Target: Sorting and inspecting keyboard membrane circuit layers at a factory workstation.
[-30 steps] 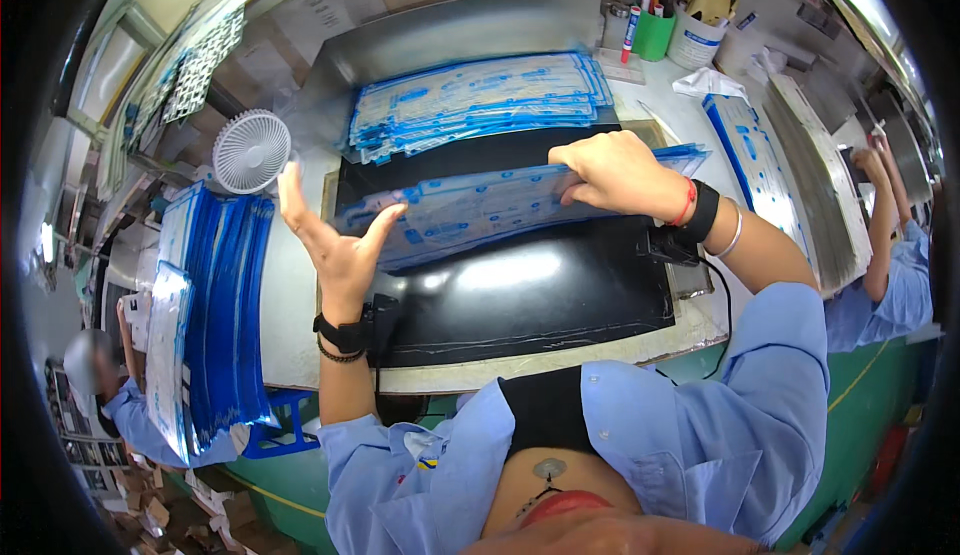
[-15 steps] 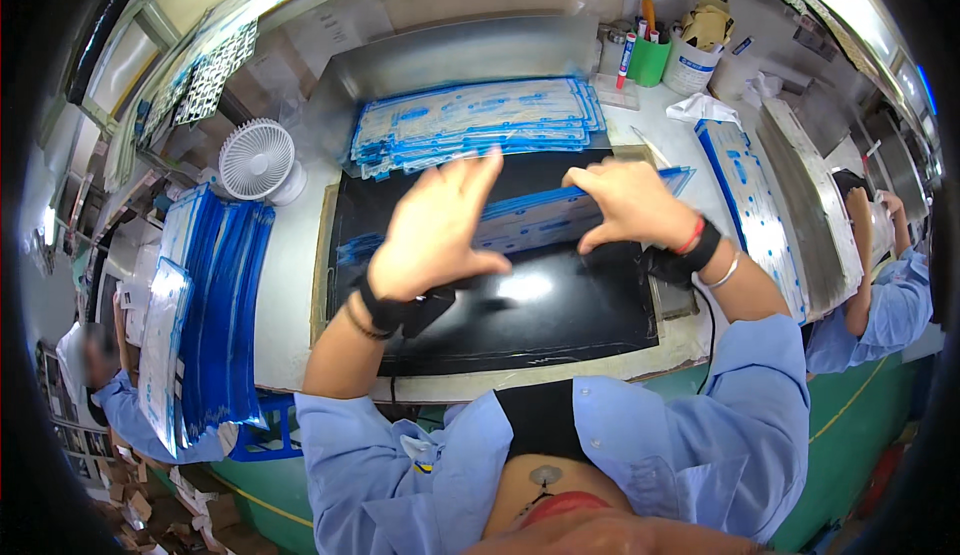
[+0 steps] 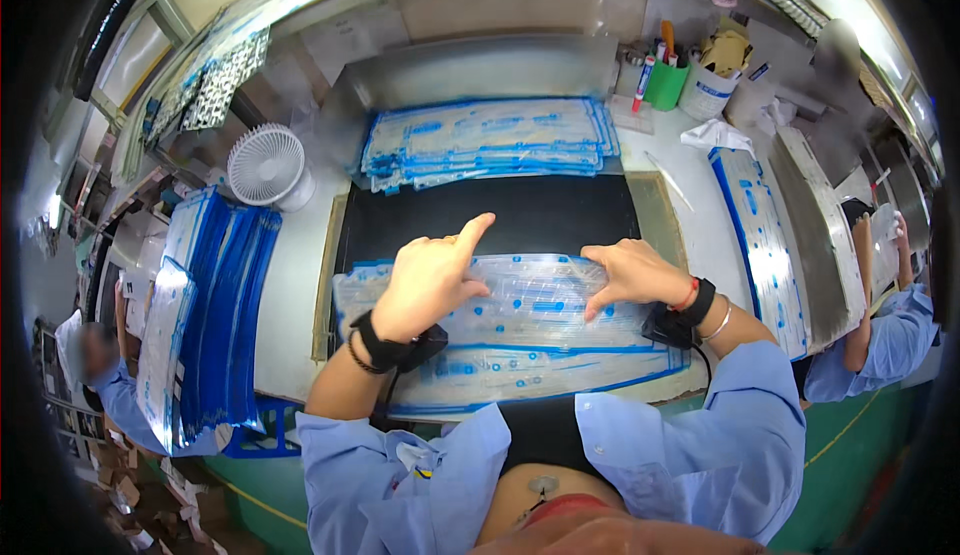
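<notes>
Two overlapping clear flat panels with blue edges and blue spots lie on the near part of a black mat. The upper panel [image 3: 530, 300] covers part of the lower panel [image 3: 530, 375], which reaches the table's front edge. Over the upper panel's left part is my left hand [image 3: 425, 280], palm down, thumb and forefinger apart. My right hand [image 3: 638, 277] rests at its right part, thumb and fingers spread over the surface. Neither hand grips anything that I can see. Behind them the black mat [image 3: 490, 213] shows bare, and a stack of similar panels [image 3: 480, 130] lies beyond it.
A white fan [image 3: 267, 167] stands at the left, behind a row of blue-edged panels [image 3: 225, 305]. More panels [image 3: 757, 245] lie at the right beside a grey metal block [image 3: 815, 225]. A green pen holder [image 3: 667, 85] stands at the back. Other people work on both sides.
The tilted blue-edged panels under my hands have come down flat and toward me, covering the mat's near part. Both hands have moved nearer with them. The far stack stays put.
</notes>
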Demonstrator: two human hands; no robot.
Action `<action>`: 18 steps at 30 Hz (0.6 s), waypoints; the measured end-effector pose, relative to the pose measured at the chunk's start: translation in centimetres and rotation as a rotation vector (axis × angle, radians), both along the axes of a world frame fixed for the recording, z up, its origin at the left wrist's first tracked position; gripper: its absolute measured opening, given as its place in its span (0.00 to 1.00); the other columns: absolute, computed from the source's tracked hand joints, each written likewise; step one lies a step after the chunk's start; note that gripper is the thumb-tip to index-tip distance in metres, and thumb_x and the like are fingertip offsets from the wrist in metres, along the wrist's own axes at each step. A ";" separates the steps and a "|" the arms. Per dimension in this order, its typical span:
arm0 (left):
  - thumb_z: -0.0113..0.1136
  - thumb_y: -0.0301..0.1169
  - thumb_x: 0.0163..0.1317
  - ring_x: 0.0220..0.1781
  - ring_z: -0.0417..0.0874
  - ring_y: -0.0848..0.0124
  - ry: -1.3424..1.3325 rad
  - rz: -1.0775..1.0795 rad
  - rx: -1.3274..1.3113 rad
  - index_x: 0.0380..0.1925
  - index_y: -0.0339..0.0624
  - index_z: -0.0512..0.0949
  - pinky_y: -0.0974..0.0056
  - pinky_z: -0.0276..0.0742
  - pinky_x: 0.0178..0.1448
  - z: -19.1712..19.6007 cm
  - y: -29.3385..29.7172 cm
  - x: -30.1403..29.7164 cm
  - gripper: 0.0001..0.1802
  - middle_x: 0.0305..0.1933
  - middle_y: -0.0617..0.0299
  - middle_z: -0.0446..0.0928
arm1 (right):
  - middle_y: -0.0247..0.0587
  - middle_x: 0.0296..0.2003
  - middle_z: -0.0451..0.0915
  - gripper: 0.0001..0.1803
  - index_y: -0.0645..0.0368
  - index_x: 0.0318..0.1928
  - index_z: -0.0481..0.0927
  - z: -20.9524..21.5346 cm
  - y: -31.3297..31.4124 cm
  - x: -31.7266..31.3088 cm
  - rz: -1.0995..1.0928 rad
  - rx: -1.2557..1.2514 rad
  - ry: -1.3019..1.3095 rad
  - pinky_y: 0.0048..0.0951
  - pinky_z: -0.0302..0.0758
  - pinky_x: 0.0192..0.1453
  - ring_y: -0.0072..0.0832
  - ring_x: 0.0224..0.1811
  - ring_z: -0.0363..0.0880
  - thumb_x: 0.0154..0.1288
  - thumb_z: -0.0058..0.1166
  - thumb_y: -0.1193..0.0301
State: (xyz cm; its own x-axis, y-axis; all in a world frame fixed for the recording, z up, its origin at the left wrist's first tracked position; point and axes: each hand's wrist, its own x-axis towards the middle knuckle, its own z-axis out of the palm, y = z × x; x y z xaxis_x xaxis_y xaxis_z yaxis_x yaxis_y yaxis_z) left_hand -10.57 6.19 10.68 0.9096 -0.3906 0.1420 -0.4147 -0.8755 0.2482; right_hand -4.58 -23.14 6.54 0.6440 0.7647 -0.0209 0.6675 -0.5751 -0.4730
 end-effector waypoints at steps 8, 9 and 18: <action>0.74 0.52 0.41 0.39 0.83 0.54 -0.160 -0.259 -0.020 0.47 0.41 0.78 0.56 0.77 0.44 -0.4 2.6 -0.8 0.36 0.35 0.50 0.80 | 0.44 0.26 0.81 0.31 0.57 0.46 0.73 6.6 0.9 -4.1 0.113 -0.039 0.054 0.41 0.73 0.32 0.45 0.32 0.81 0.42 0.72 0.61; 0.74 0.50 0.42 0.36 0.83 0.54 -0.033 -0.265 -0.048 0.46 0.40 0.79 0.56 0.77 0.42 0.0 2.7 -1.0 0.34 0.33 0.50 0.81 | 0.41 0.25 0.81 0.30 0.56 0.48 0.71 7.5 0.8 -5.0 0.137 -0.008 0.017 0.41 0.72 0.32 0.44 0.31 0.81 0.44 0.71 0.63; 0.70 0.37 0.48 0.28 0.82 0.54 0.191 -0.351 0.191 0.25 0.40 0.79 0.57 0.75 0.30 7.1 0.1 -4.6 0.13 0.23 0.54 0.79 | 0.36 0.23 0.76 0.24 0.51 0.44 0.70 11.3 -1.4 -6.9 0.074 0.031 -0.317 0.39 0.70 0.28 0.36 0.30 0.79 0.46 0.67 0.66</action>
State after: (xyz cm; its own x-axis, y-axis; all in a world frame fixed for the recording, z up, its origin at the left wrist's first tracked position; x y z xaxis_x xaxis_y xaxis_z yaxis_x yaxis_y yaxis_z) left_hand -15.16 6.29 17.78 0.7202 -0.6833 -0.1204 -0.6573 -0.7275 0.1970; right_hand -11.52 -24.53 17.81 0.5574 0.8069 0.1954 0.8237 -0.5080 -0.2517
